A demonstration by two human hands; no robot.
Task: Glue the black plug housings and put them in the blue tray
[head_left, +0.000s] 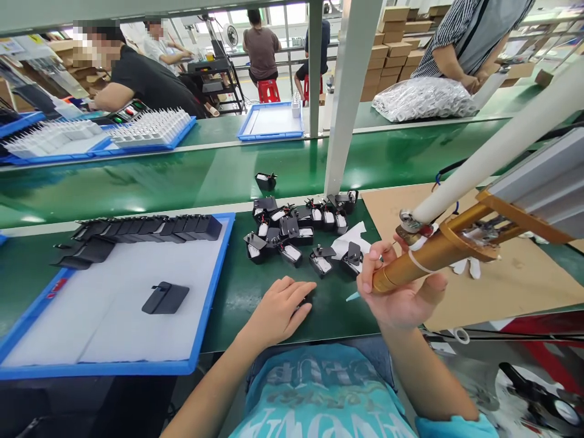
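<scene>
My left hand (285, 310) rests low over the green bench, thumb and fingers curled around a small black part (306, 299) that is mostly hidden. Raised on the right, my right hand (396, 298) grips a gold cylindrical tool (410, 264) joined to a white pole arm. Just beyond both hands lies a loose group of black plug-like casings (289, 252) with white insides and some wires. A white paper scrap (353, 240) sits among them. Beneath my right hand, the tip of a light blue strip (353, 297) shows.
On the left, a blue-rimmed tray (201, 316) carries a row of black casings (150, 230) and one separate casing (165, 298). Brown cardboard (515, 292) covers the bench at right. A white post (347, 91) rises ahead. Several people work beyond the green belt (182, 176).
</scene>
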